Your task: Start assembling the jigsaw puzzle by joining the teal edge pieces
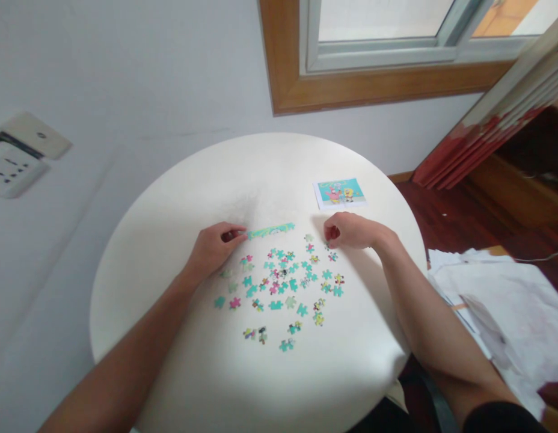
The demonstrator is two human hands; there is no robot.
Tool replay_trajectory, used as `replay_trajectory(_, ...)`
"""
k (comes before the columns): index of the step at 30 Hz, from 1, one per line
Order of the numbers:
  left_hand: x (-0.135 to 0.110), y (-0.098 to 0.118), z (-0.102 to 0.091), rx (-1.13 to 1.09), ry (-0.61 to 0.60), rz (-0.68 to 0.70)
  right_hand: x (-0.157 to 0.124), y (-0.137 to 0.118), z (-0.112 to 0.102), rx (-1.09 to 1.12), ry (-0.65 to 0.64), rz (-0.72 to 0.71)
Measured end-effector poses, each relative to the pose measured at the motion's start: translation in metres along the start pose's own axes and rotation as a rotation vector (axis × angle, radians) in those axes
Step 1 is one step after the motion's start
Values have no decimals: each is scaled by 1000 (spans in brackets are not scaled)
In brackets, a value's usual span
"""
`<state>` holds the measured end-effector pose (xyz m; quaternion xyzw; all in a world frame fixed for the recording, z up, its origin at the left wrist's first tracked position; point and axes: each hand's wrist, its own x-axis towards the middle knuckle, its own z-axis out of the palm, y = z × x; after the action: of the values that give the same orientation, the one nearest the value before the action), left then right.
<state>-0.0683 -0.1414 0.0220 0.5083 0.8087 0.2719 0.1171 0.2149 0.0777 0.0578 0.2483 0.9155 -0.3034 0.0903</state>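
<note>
My left hand point(217, 245) rests on the table, thumb and forefinger closed at the left end of a joined strip of jigsaw pieces point(272, 230). The strip is teal with yellow-green marks and lies flat. To its right, my right hand point(353, 230) is closed in a pinch, fingertips down on a small jigsaw piece point(327, 246) that they mostly cover. Many loose jigsaw pieces point(276, 305), teal, pink, yellow and pale green, are scattered between my forearms. Beyond my right hand lies a picture card point(341, 193) with a pink and a yellow cartoon figure on teal.
The round white table point(193, 373) stands against a pale wall with a socket point(12, 165) at left. A wood-framed window point(382, 84) is behind it. At right are a red and cream curtain point(477, 150) and a pile of white papers point(499, 307) beside the table.
</note>
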Motion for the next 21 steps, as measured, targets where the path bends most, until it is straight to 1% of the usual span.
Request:
replay_trajectory(2, 0, 0, 0, -2, -3, -2, 1, -1, 1, 14, 35, -25)
replay_trajectory(6, -1, 0, 0, -3, -2, -6, 11, -9, 6, 41, 190, -115)
replay_trajectory(8, -1, 0, 0, -8, -2, -6, 16, -15, 12, 66, 222, -169)
replay_trajectory(10, 0, 0, 0, -15, -6, -2, 21, -20, 17, 62, 214, -210)
replay_trajectory(13, -1, -1, 0, -18, -5, 3, 23, -25, 21, 24, 171, -234)
replay_trajectory(18, -2, 0, 1, -33, -3, 8, 17, -18, 18, 48, 100, -190)
replay_trajectory(21, -2, 0, 0, -45, -4, 9, 12, -10, 14, 91, 26, -154)
